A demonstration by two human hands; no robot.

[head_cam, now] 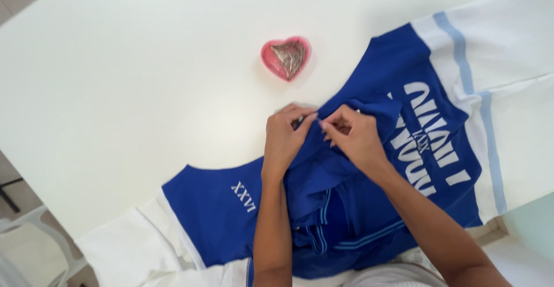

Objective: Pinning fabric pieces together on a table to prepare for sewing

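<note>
Nearest you, a blue and white fabric jersey with pale blue stripes (369, 206) lies spread over the smooth white table (127, 79), with a white plastic chair (34, 246) showing past the table's near-left edge. Your left hand (285, 140) and right hand (355, 137) meet over its bunched blue middle, fingers curled shut, pinching a fold. Beyond them sits a pink heart-shaped dish (285, 58) holding metal pins.
</note>
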